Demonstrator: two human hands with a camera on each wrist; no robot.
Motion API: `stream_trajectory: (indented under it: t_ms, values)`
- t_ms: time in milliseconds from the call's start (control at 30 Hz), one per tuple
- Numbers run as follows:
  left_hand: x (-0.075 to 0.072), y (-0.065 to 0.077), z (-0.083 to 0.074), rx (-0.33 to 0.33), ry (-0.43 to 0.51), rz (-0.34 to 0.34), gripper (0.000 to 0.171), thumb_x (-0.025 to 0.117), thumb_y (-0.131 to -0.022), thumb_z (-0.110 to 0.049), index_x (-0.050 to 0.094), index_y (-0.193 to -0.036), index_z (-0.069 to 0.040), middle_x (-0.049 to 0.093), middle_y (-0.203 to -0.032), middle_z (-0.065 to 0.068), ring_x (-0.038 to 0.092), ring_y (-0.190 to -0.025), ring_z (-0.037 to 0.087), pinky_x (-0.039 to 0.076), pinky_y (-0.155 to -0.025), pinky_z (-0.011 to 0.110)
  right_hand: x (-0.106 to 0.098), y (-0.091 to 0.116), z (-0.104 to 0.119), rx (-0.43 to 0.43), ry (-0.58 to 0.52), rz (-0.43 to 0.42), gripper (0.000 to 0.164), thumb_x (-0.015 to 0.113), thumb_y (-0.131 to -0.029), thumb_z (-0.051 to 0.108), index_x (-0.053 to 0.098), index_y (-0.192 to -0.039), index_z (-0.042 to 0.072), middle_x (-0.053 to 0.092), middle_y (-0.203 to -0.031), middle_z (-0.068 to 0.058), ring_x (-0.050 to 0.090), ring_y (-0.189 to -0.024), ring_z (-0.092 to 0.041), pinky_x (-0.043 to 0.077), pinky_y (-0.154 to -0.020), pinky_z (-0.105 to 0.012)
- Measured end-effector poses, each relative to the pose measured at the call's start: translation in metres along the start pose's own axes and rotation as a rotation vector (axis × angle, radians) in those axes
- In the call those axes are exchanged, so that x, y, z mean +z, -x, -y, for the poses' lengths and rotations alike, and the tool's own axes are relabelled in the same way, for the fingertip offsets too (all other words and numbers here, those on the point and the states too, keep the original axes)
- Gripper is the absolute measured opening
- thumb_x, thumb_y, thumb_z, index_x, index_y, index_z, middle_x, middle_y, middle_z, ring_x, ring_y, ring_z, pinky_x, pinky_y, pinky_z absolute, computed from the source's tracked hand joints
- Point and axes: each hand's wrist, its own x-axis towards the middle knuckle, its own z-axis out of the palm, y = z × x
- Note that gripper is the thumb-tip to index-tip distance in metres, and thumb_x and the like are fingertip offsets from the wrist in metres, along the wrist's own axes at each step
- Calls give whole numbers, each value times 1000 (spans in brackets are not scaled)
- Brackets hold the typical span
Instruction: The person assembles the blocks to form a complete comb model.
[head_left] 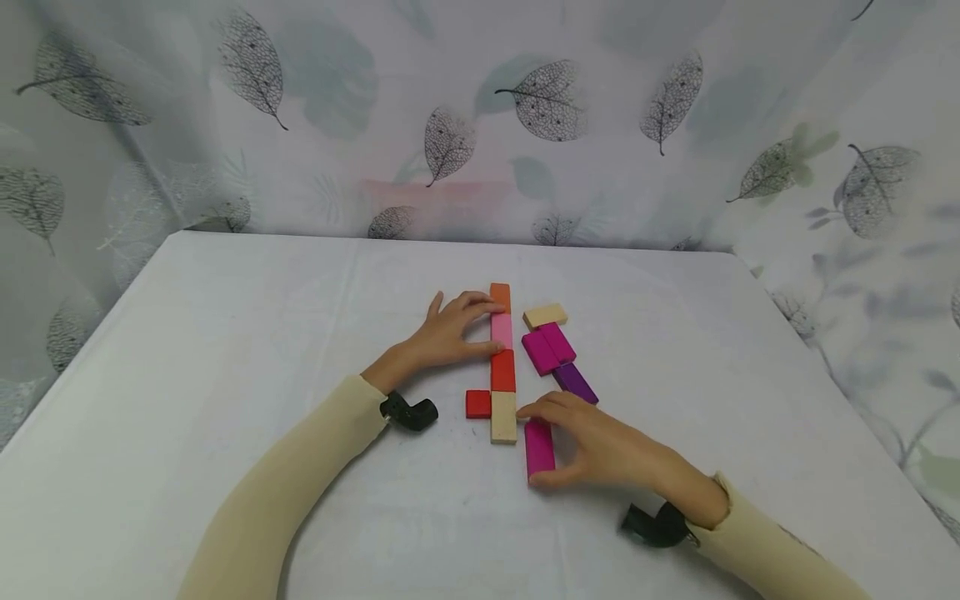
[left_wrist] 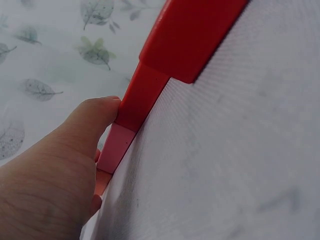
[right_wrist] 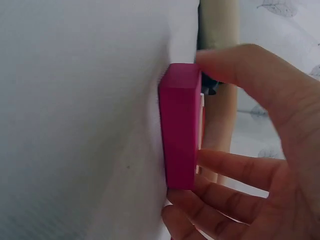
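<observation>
A straight row of blocks runs away from me: a beige block [head_left: 503, 417] nearest, then a red block [head_left: 503, 372], a pink block [head_left: 501, 332] and an orange block [head_left: 500, 297]. A smaller-looking red block [head_left: 477, 404] sits left of the beige one. My left hand [head_left: 441, 335] rests its fingertips along the pink and orange blocks, with the thumb at the red-pink joint. Near the row's close end, right of the beige block, my right hand [head_left: 603, 442] pinches a magenta block [right_wrist: 180, 130] by its two ends, thumb at the near end.
Right of the row lie two magenta blocks [head_left: 548, 348] side by side, a beige block [head_left: 545, 316] behind them and a purple block [head_left: 575, 383] in front. A white cloth covers the table [head_left: 225, 333]. Leaf-patterned curtains [head_left: 450, 108] hang behind and at the sides.
</observation>
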Motion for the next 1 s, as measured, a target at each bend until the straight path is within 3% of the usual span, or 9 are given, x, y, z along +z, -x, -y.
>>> stream_trajectory:
  t_ms: [167, 667, 1000]
  values:
    - [0, 1, -1, 0, 4, -2, 61, 67, -88, -47, 50, -143, -24, 39, -148, 4, 32, -141, 21, -5, -115, 59, 0, 4, 0, -10, 23, 31, 68, 80, -76, 48, 55, -134, 20, 52, -129, 3, 45, -122, -18, 51, -95, -44]
    - [-1, -1, -1, 7, 3, -12, 61, 66, -88, -47, 51, -142, -24, 40, -147, 4, 34, -140, 21, -5, -115, 60, 0, 4, -3, -57, 39, 14, 62, 81, -78, 39, 56, -129, 14, 53, -127, 6, 46, -121, -14, 47, -100, -42]
    - [0, -1, -1, 1, 8, -4, 61, 66, -89, -47, 50, -143, -24, 39, -148, 4, 32, -141, 20, -5, -115, 60, -1, 6, -1, -21, 81, 16, 65, 82, -75, 42, 59, -131, 17, 52, -121, 5, 46, -113, -12, 52, -90, -36]
